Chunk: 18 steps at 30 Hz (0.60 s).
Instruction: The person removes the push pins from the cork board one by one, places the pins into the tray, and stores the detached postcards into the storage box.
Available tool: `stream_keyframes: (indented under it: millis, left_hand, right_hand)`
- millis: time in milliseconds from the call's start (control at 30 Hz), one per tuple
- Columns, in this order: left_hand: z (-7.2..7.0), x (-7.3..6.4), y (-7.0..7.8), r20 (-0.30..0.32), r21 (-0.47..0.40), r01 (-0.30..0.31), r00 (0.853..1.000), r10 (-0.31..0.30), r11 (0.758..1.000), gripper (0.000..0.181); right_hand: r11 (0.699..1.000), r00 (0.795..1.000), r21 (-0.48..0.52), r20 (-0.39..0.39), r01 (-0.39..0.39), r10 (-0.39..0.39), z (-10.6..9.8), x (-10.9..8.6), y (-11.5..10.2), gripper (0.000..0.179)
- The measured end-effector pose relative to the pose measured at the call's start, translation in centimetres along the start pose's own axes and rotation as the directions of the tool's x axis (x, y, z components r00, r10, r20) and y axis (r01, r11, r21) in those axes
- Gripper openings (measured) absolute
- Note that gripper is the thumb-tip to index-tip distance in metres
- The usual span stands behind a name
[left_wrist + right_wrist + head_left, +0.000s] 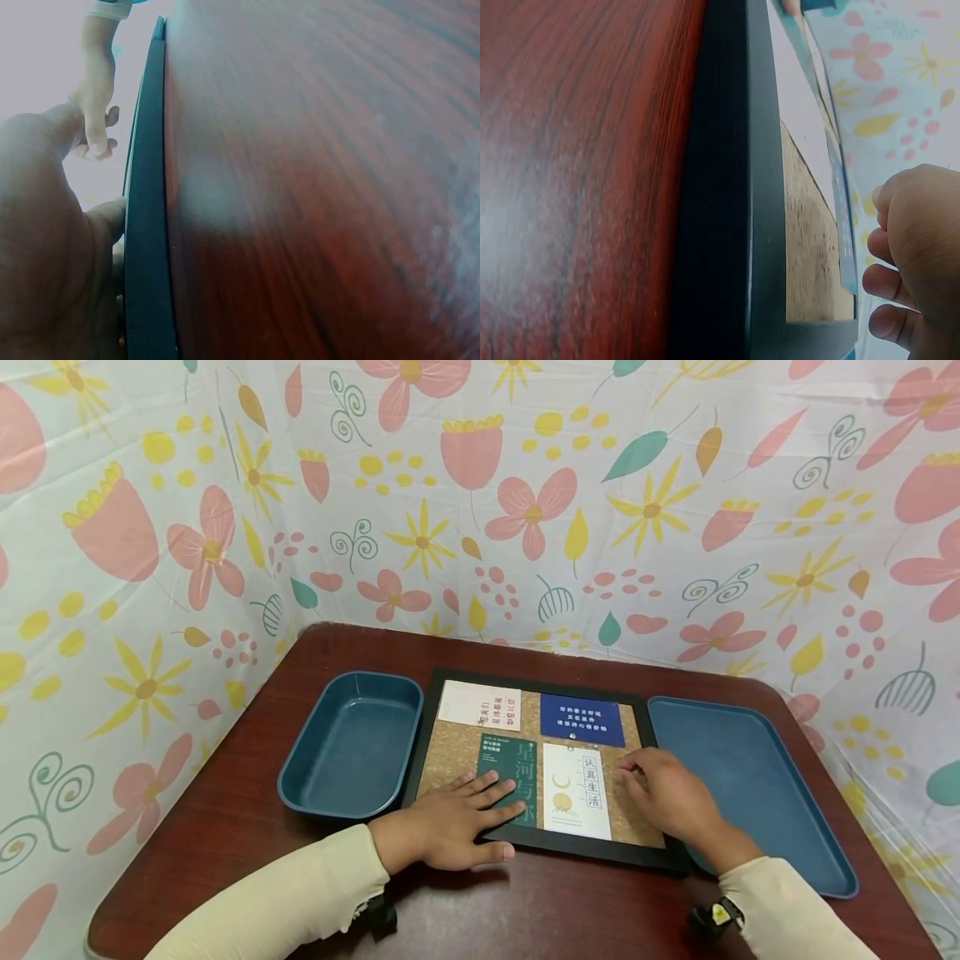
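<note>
Head view: resting the left hand (457,827), fingers straight and spread, over the lower part of the green card (498,760), with thumb beside the near edge of the board (615,853). Holding the right hand (663,789) just beside the white card (573,797), towards the board's right edge.

Left grip: fingers apart, clamped on nothing. Right grip: fingers curled, tips drawn in near the thumb; pinching something small or nothing, cannot tell.

Both cards along the board's near edge, green to the left of white. Probably in hand: a steadying step, with finer finger work for the right (a guess from pose alone). Calling next, most likely, for a light fingertip touch at the white card's right edge, without dragging or skewing.

Around: blue card (581,718) in the board's far right corner, red-lettered card (480,706) in the far left. On the desk (600,910), bin (352,752) beside the board's left edge, tray (750,777) beside its right. Beyond the desk's far edge, patterned cloth (525,610). In the way: left hand, covering part of the green card; right forearm, crossing the tray's near left corner.
</note>
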<state>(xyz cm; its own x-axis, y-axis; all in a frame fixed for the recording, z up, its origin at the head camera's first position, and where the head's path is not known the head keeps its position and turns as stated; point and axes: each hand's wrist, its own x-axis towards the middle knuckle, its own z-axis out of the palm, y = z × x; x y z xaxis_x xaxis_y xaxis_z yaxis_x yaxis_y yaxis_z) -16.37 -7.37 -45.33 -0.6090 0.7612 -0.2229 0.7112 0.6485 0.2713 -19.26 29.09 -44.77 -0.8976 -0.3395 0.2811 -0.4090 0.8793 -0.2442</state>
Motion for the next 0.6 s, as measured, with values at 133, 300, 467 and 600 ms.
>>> stream_keyframes:
  millis: [133,300,467,600]
  left_hand:
    - [0.0,-0.1,0.1,0.001,-0.002,0.001,1.000,-0.001,1.000,0.075]
    - [0.0,-0.1,0.0,0.000,0.003,0.002,1.000,-0.002,1.000,0.075]
    - [0.1,0.0,0.0,-0.004,0.004,0.000,1.000,0.000,1.000,0.075]
    - [0.2,0.0,0.0,-0.004,0.001,0.001,1.000,-0.001,1.000,0.075]
  right_hand:
    - [1.000,1.000,0.009,0.006,0.010,-0.010,0.1,0.1,-0.5,0.008]
    - [0.999,1.000,0.021,0.008,0.027,-0.027,0.3,0.3,-1.1,0.007]
    - [0.999,0.999,0.034,0.010,0.039,-0.039,0.6,0.4,-1.6,0.008]
    - [0.998,0.999,0.040,0.015,0.044,-0.045,0.8,0.5,-1.8,0.008]
